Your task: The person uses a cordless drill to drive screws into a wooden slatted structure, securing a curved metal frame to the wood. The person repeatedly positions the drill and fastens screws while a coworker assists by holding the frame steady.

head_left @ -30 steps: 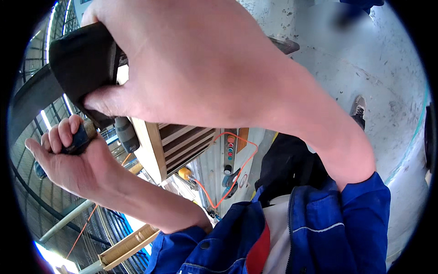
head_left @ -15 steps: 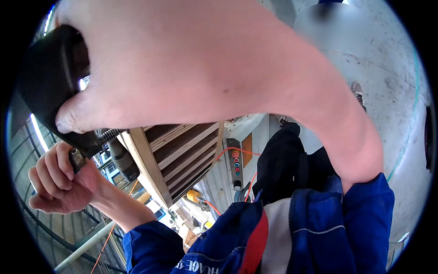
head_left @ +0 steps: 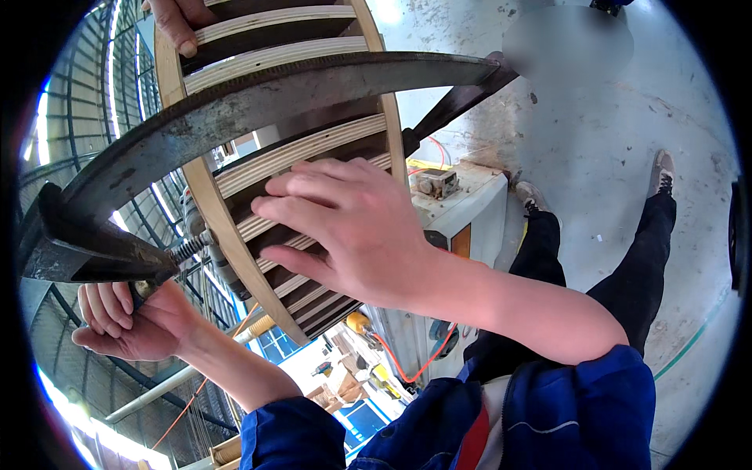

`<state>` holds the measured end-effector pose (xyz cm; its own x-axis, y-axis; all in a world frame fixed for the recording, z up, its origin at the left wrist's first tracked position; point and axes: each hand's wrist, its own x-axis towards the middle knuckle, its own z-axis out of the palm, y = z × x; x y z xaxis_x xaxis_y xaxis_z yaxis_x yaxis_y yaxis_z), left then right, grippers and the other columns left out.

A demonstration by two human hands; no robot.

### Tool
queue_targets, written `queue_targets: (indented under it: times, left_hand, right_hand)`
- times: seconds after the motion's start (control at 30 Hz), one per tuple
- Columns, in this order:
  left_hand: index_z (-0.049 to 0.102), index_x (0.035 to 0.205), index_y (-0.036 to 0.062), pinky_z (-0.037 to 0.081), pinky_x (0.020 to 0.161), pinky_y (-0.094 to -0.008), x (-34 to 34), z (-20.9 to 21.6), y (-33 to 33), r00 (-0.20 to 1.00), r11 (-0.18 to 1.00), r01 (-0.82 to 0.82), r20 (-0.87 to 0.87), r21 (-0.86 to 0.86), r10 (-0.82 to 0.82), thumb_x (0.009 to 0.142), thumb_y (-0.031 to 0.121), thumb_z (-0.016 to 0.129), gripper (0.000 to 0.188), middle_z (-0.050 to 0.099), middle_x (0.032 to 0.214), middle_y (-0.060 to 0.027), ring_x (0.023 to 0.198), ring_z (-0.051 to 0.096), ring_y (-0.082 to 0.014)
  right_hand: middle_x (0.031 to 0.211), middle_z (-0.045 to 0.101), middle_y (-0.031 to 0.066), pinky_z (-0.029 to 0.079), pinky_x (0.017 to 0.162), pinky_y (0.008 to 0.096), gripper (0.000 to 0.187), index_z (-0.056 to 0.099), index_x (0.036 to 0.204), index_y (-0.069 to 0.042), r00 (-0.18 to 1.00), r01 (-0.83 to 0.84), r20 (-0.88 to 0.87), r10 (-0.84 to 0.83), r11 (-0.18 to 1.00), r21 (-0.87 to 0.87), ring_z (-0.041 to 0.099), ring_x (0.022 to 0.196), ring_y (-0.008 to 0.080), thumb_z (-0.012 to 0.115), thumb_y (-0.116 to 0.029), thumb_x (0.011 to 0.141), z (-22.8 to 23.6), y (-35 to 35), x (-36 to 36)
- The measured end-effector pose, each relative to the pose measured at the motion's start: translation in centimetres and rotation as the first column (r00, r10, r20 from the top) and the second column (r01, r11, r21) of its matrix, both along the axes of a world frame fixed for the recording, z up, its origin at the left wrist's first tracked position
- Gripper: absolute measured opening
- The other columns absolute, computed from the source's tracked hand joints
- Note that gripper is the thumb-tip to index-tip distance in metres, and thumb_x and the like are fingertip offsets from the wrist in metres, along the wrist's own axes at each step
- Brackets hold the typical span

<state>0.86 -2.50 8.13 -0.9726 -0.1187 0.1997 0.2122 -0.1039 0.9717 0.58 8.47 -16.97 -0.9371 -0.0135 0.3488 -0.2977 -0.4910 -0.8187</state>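
A large steel bar clamp [head_left: 258,110] with a notched edge lies across a slatted plywood frame [head_left: 301,149]. One jaw is at the far left, with a threaded screw [head_left: 188,249] reaching the frame's side rail; the other jaw [head_left: 458,102] stands past the right rail. My left hand [head_left: 141,317] is closed around the dark handle at the screw's outer end, below the left jaw. My right hand [head_left: 345,227] holds nothing; its fingers are apart over the slats below the clamp bar. Whether its fingertips touch the wood I cannot tell.
Another person's hand [head_left: 178,22] rests on the frame's top left. Right of the frame stands a pale machine cabinet [head_left: 478,200] with an orange hose [head_left: 407,374] below. A dark wire-mesh barrier [head_left: 98,102] is at the left; cartons [head_left: 342,381] lie beyond.
My right hand has let go of the clamp's dark jaw and come down over the slats. My left hand stays on the handle. The clamp bar and more of the frame now show.
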Motion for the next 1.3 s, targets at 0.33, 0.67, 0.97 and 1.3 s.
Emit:
queue_targets:
  times: [0.33, 0.67, 0.97, 1.3]
  left_hand:
    - [0.050, 0.074, 0.0215, 0.040, 0.063, -0.0220, -0.5, -0.5, 0.2, 1.000, 1.000, 0.001, -0.014, -0.025, -0.001, 0.099, 0.026, 0.072, 0.033, 0.049, 0.060, 0.0095, 0.057, 0.047, -0.0034]
    - [0.051, 0.086, 0.0145, 0.043, 0.079, -0.0328, -0.2, -0.8, 1.8, 0.998, 0.989, -0.062, 0.017, -0.136, 0.065, 0.105, 0.031, 0.065, 0.029, 0.052, 0.077, 0.0010, 0.074, 0.050, -0.0110]
    - [0.058, 0.105, 0.0031, 0.048, 0.090, -0.0351, -0.8, -3.1, 7.2, 0.672, 0.678, -0.729, -0.294, -0.100, 0.679, 0.107, 0.022, 0.062, 0.020, 0.058, 0.094, -0.0069, 0.089, 0.056, -0.0184]
    - [0.045, 0.076, 0.0143, 0.041, 0.066, -0.0321, -1.3, -1.8, 5.2, 0.708, 0.683, -0.704, -0.279, -0.195, 0.649, 0.108, 0.031, 0.060, 0.040, 0.038, 0.065, 0.0026, 0.061, 0.040, -0.0120]
  right_hand:
    - [0.073, 0.075, 0.0065, 0.053, 0.064, 0.0345, 0.025, 0.084, 0.086, -0.012, 0.907, -0.344, 0.254, 0.336, 0.939, -0.013, 0.070, 0.065, 0.0254, 0.087, -0.035, 0.077, 2.4, 0.9, -2.7]
    - [0.077, 0.076, 0.0124, 0.054, 0.064, 0.0341, 0.018, 0.083, 0.088, -0.006, 0.896, -0.409, 0.248, 0.369, 0.903, 0.133, 0.071, 0.065, 0.0259, 0.082, -0.024, 0.084, 3.6, 3.4, -4.2]
    - [0.075, 0.069, 0.0140, 0.058, 0.067, 0.0407, 0.040, 0.071, 0.093, -0.001, 0.941, 0.212, -0.295, -0.164, 0.968, 0.136, 0.071, 0.071, 0.0329, 0.083, -0.036, 0.076, 10.6, 9.0, -10.8]
    - [0.061, 0.068, 0.0104, 0.060, 0.062, 0.0404, 0.037, 0.075, 0.074, -0.004, 0.916, -0.237, -0.246, 0.317, 0.922, 0.307, 0.073, 0.062, 0.0294, 0.080, -0.041, 0.078, 11.1, 9.2, -13.1]
